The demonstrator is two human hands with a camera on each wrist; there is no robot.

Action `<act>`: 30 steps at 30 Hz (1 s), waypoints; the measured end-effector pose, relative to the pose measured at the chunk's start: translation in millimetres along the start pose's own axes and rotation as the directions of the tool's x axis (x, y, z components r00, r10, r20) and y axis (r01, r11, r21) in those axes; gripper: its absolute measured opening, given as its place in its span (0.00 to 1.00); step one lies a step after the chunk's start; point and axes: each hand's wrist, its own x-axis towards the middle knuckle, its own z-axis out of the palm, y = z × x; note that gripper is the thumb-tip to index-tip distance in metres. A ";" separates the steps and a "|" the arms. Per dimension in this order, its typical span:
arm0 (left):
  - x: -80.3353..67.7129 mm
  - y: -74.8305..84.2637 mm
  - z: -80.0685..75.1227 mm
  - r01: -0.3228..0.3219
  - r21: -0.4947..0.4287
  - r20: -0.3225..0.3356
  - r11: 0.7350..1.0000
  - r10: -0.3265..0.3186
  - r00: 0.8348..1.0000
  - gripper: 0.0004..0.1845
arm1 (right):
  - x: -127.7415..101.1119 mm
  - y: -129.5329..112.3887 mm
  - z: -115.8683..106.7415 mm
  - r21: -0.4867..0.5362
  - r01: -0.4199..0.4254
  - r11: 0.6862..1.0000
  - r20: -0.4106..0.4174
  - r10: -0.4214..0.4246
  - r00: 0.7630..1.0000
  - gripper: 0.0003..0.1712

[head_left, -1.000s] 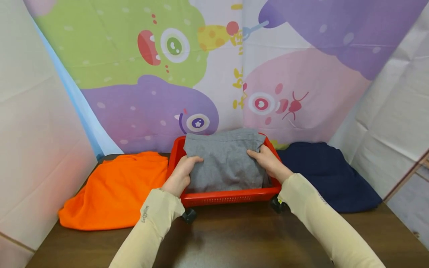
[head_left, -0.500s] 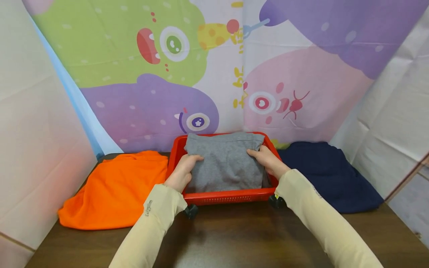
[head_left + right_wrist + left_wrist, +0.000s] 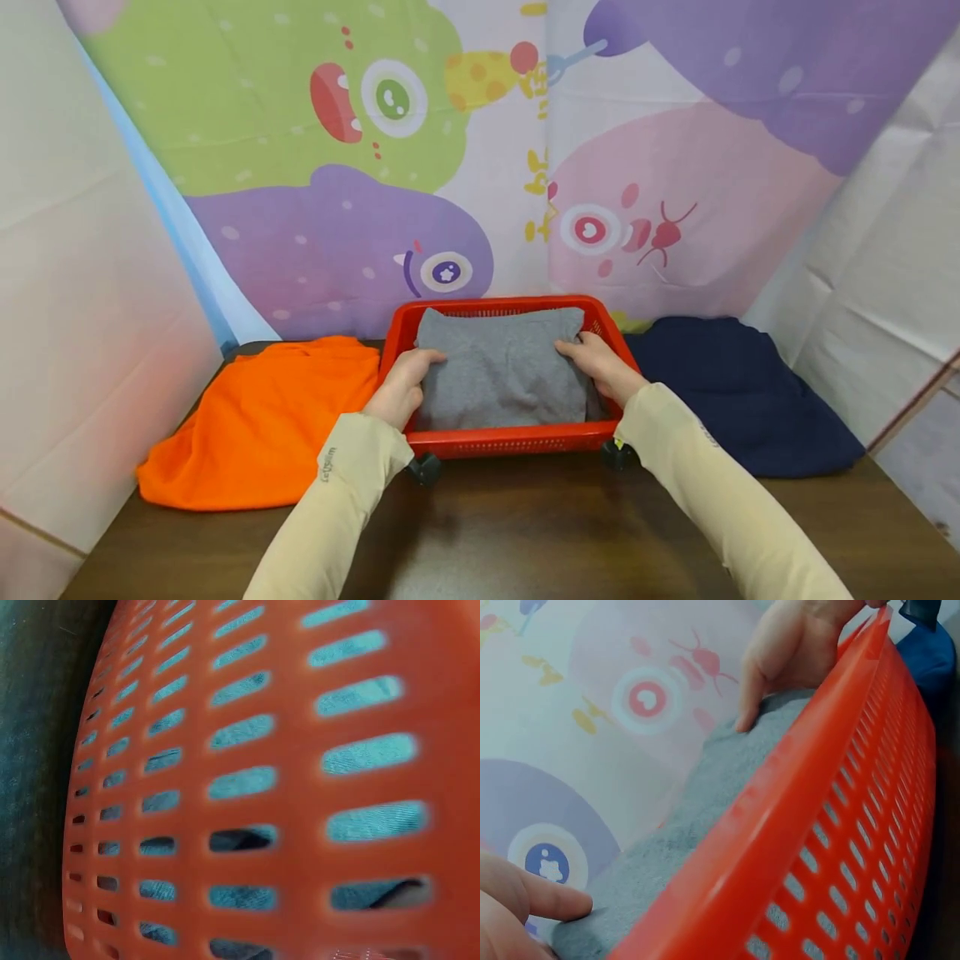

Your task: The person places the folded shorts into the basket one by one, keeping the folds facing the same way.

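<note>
Orange cloth point(image 3: 258, 425): lies loose on the table point(image 3: 525, 533), lower left of the head view, just beside the basket; untouched.
Left hand point(image 3: 401, 387): at the left edge of the grey cloth, inside the basket's left wall; its fingers curl over the cloth edge and hold it. In the left wrist view a finger point(image 3: 551, 900) rests on the grey fabric at the lower left.
Grey cloth point(image 3: 502, 371): folded, at the centre of the frame, lying flat inside the basket and filling most of it, its top below the rim.
Basket point(image 3: 510, 439): red, slotted, on small dark wheels, standing mid-table against the cartoon backdrop point(image 3: 420, 150). The right wrist view shows only its slotted wall point(image 3: 300, 787) close up.
Right hand point(image 3: 600, 367): at the right edge of the grey cloth, fingers bent onto the fabric and holding it, inside the right wall.
Navy cloth point(image 3: 742, 392): heaped to the right of the basket, untouched.
Progress: the grey cloth looks as good as placed; both hands have yet to let go. The orange and navy cloths lie unfolded outside the basket.
</note>
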 end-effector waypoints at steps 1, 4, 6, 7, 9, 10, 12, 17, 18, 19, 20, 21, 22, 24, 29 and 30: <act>0.8 -1.4 -1.9 -0.011 -0.005 0.009 1.000 0.011 1.000 0.31 | 0.3 0.1 -0.3 -0.014 -0.009 1.000 -0.003 0.009 1.000 0.36; 24.6 -15.0 -11.4 -0.043 -0.018 0.038 0.999 0.043 0.998 0.34 | 0.4 0.8 -0.8 -0.049 -0.038 0.998 -0.010 0.038 0.999 0.36; 73.7 -38.7 -23.4 -0.044 -0.010 0.046 0.999 0.044 0.998 0.36 | 0.9 2.0 -0.9 -0.062 -0.053 0.997 -0.011 0.052 0.999 0.36; 97.9 -50.7 -29.9 -0.043 -0.005 0.048 0.999 0.043 0.998 0.37 | 0.9 2.5 -1.0 -0.070 -0.059 0.996 -0.015 0.058 0.998 0.37; 148.5 -73.3 -41.2 -0.023 0.034 0.039 0.999 0.021 0.999 0.36 | 1.0 3.4 -0.9 -0.086 -0.066 0.994 -0.020 0.065 0.998 0.37; 172.1 -83.9 -46.0 -0.013 0.064 0.026 0.998 0.011 1.000 0.35 | 1.1 3.8 -0.7 -0.094 -0.070 0.993 -0.023 0.068 0.997 0.37; 185.5 -91.7 -50.4 0.002 0.104 0.023 0.995 -0.005 1.000 0.32 | 0.7 4.6 -0.1 -0.117 -0.080 0.990 -0.031 0.077 0.997 0.36; 162.5 -84.8 -47.3 0.000 0.261 0.022 0.965 -0.006 1.000 0.26 | -1.1 6.1 1.8 -0.166 -0.108 0.980 -0.024 0.105 0.994 0.36; 153.8 -81.4 -45.0 -0.003 0.291 0.029 0.957 -0.006 1.000 0.27 | -1.6 6.5 2.0 -0.172 -0.113 0.979 -0.019 0.111 0.994 0.36; 146.1 -78.3 -42.3 -0.007 0.324 0.030 0.946 -0.003 1.000 0.28 | -2.2 6.9 2.2 -0.180 -0.112 0.977 -0.009 0.113 0.994 0.36; 138.0 -75.3 -39.7 -0.016 0.346 0.046 0.938 0.000 0.999 0.30 | -3.0 7.1 2.1 -0.195 -0.110 0.975 0.000 0.112 0.994 0.36; 117.6 -67.0 -35.3 -0.033 0.374 0.064 0.927 0.009 0.998 0.32 | -3.7 7.5 2.0 -0.212 -0.110 0.971 0.010 0.115 0.993 0.37; 109.2 -63.8 -32.7 -0.037 0.399 0.078 0.916 0.006 0.997 0.34 | -4.2 8.0 1.7 -0.227 -0.108 0.968 0.020 0.115 0.993 0.38; 90.4 -56.7 -27.1 -0.037 0.435 0.106 0.900 -0.010 0.994 0.37 | -5.1 8.0 1.2 -0.266 -0.101 0.959 0.042 0.116 0.992 0.39; 50.9 -40.0 -17.1 -0.038 0.518 0.148 0.855 -0.046 0.988 0.38 | -4.7 8.0 -0.2 -0.331 -0.058 0.942 0.077 0.088 0.993 0.39; 41.0 -35.1 -14.4 -0.034 0.529 0.150 0.848 -0.054 0.987 0.37 | -4.6 8.1 -0.4 -0.337 -0.044 0.941 0.076 0.073 0.994 0.38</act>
